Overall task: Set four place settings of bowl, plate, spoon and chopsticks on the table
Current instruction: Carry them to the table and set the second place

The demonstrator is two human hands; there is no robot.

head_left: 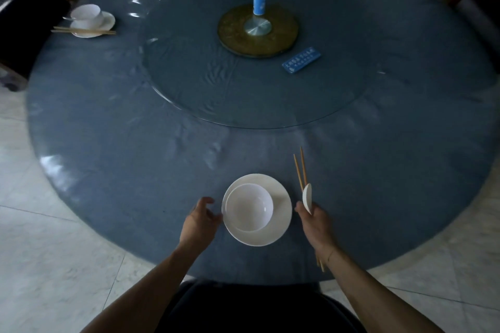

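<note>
A white plate lies near the front edge of the round blue table, with a white bowl standing on its left half. My left hand hovers just left of the plate's rim, fingers apart, holding nothing. Right of the plate, my right hand grips a white spoon and a pair of wooden chopsticks pointing away from me. At the far left stands another setting: a bowl on a plate, with chopsticks laid across the plate's front edge.
A glass turntable covers the table's middle, with a brass disc and a white and blue canister on it. A blue box lies right of the disc. Pale tiled floor surrounds the table. Dark furniture stands at the far left.
</note>
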